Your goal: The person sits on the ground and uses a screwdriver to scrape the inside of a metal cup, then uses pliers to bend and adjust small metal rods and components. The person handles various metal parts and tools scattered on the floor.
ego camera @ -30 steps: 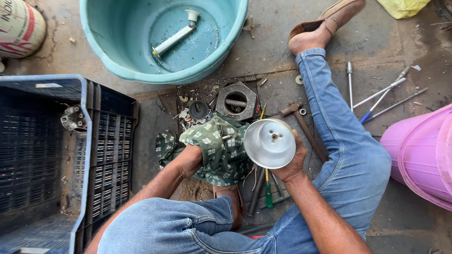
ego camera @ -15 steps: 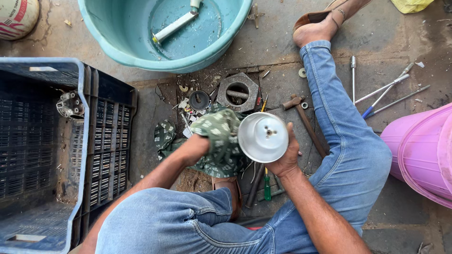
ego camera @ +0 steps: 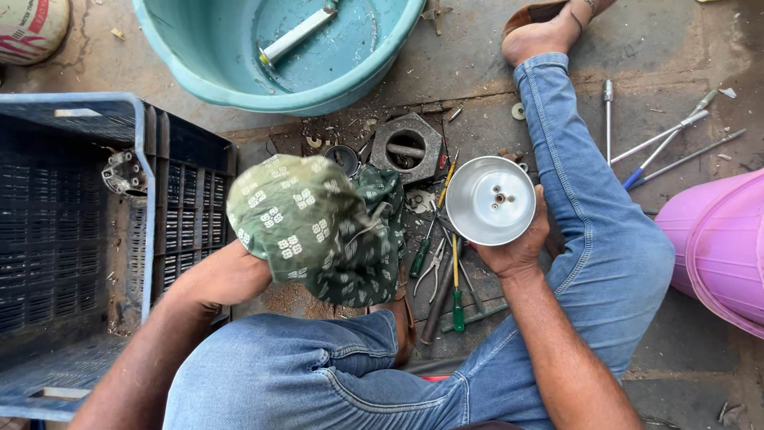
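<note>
While the right hand [ego camera: 516, 245] cups a round, shallow silver metal dish [ego camera: 491, 200] from beneath, its fingers curl up round the far rim and the thumb lies against the near edge, so the dish faces upward with small holes showing at its centre; the left hand [ego camera: 263, 239] is wrapped inside a green patterned cloth [ego camera: 314, 223], bunched over it, and how its fingers lie under the cloth I cannot tell; cloth and dish stand apart, the cloth to the left at about the same height; below the dish, on the dirty concrete floor [ego camera: 684, 56], lie green-handled screwdrivers [ego camera: 456, 295] and a pair of pliers [ego camera: 434, 267]; a hexagonal grey metal block [ego camera: 407, 148] sits just beyond; a teal plastic basin [ego camera: 310, 48] stands farther off; a blue plastic crate [ego camera: 72, 239] is on the left.
</note>
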